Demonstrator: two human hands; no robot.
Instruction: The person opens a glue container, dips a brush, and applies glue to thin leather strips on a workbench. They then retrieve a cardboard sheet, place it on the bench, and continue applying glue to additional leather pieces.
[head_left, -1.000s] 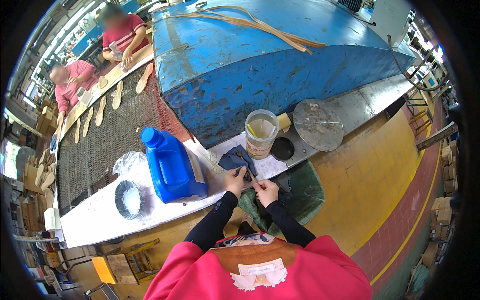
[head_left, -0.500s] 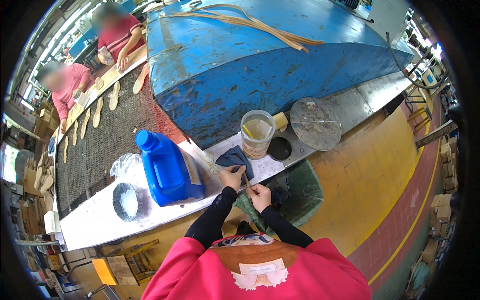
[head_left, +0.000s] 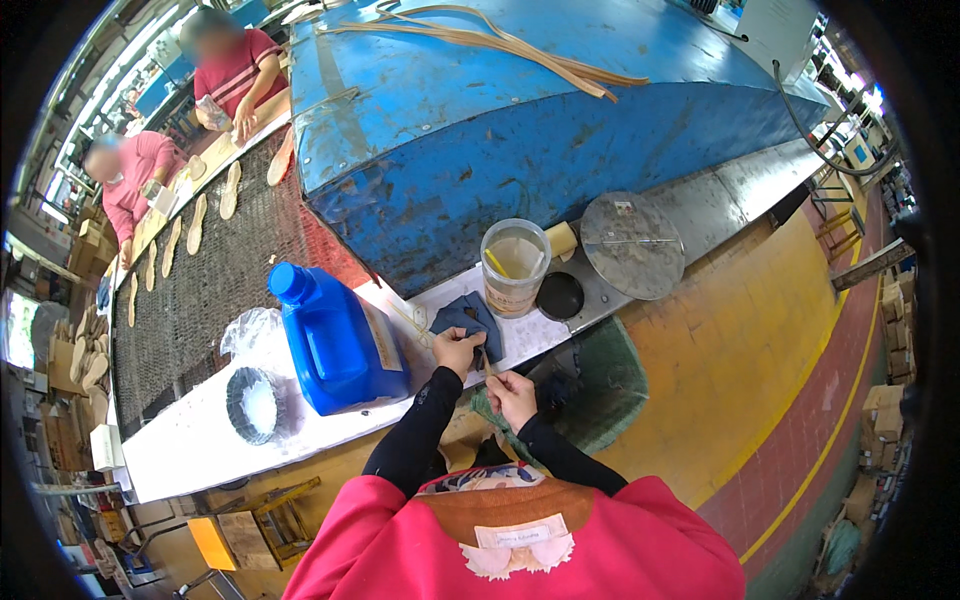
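We cannot make out the small thin thing pinched between our left hand point(head_left: 458, 350) and right hand point(head_left: 512, 394); it is too small to tell. The left fingers close on the near edge of 1 dark blue cloth point(head_left: 468, 316), which lies on the white bench point(head_left: 190, 450), just left of the cup. 1 clear cup point(head_left: 515, 267) holds pale liquid and a stick. 1 blue jug point(head_left: 335, 340) stands left, capped. 1 round dish point(head_left: 254, 403) holds something white. 2 people work far left.

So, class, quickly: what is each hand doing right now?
Left hand: closed, pinching the dark blue cloth.
Right hand: closed on a thin brush; too small to be sure.
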